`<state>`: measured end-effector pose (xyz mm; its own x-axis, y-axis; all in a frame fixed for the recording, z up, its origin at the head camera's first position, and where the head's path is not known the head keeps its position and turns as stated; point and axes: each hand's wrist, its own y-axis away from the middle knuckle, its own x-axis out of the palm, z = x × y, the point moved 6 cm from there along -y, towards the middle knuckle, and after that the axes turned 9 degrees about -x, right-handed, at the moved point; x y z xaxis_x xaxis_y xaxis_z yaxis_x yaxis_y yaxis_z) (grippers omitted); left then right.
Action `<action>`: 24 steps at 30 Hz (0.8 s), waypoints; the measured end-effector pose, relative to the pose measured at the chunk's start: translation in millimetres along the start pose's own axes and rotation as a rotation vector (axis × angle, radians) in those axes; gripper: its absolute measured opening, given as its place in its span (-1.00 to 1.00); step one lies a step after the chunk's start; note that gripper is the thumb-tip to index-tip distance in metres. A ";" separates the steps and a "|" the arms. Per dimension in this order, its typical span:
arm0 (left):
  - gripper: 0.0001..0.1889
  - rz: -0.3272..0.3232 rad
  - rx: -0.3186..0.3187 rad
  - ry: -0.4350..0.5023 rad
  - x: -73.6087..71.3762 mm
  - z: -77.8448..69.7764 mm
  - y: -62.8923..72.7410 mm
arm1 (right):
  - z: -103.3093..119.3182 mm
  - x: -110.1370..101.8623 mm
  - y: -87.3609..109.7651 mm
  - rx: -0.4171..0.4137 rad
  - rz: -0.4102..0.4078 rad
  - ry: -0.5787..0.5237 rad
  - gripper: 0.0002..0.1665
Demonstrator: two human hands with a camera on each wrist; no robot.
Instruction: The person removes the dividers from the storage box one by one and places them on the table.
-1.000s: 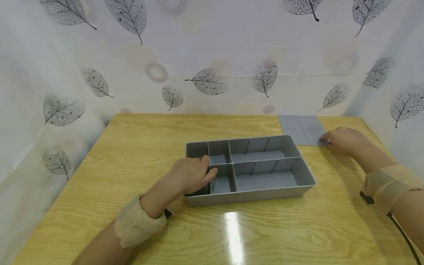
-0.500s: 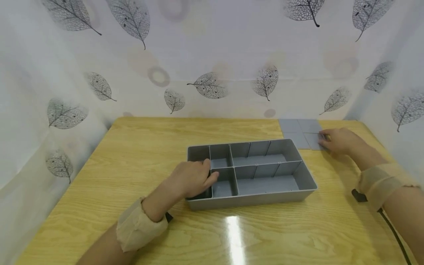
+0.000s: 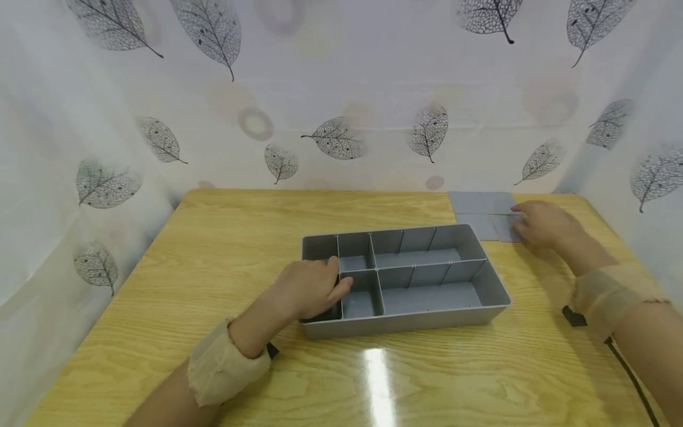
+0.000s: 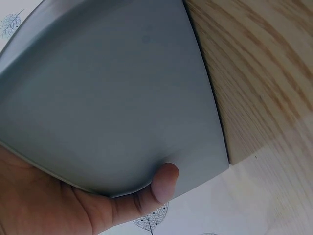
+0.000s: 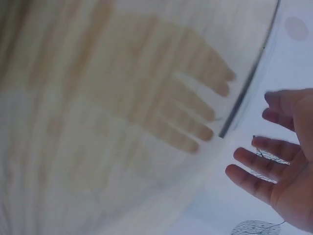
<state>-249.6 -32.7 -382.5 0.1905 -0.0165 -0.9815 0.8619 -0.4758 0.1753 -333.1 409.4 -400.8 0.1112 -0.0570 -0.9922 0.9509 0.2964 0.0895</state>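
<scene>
In the head view, a grey divided storage box [image 3: 408,324] with several compartments stands on the wooden table. My left hand [image 3: 306,290] grips its left end wall over the rim; the left wrist view shows a digit [image 4: 165,183] pressed against the outer face of the grey wall [image 4: 112,103]. Behind the box to the right, several thin grey square panels [image 3: 472,203] lie flat, edge to edge. My right hand [image 3: 546,225] is at their right side, fingertips on or just over the front right panel [image 3: 503,229]. Its fingers [image 5: 257,183] are spread in the right wrist view.
The yellow wooden table [image 3: 229,237] reaches back to a white curtain [image 3: 373,71] printed with leaves, which also hangs at both sides. A dark cable [image 3: 632,379] trails from my right wrist band. Light glares on the tabletop in front of the box.
The right hand has shifted slightly, its index finger now pointing toward the back row's edge. The front right panel has turned a little out of line. The left hand keeps its hold on the box.
</scene>
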 end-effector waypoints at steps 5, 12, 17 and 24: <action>-0.45 -0.005 -0.003 0.001 1.0 -0.4 -0.9 | 9.2 -6.1 1.5 -0.094 0.003 0.005 -0.57; -0.44 0.001 -0.013 0.001 1.8 0.2 -1.7 | 17.9 -2.1 0.3 -0.199 0.034 -0.001 -0.65; -0.44 0.004 -0.010 0.001 1.9 0.4 -1.1 | 20.8 0.1 -0.9 -0.214 0.020 0.007 -0.70; -0.46 0.001 -0.009 -0.001 1.6 0.3 -0.8 | 23.0 -0.7 -1.9 -0.208 0.016 0.001 -0.73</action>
<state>-250.1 -32.6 -384.3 0.1908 -0.0178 -0.9815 0.8659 -0.4679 0.1769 -328.3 387.0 -398.2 0.1252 -0.0498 -0.9909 0.8689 0.4876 0.0853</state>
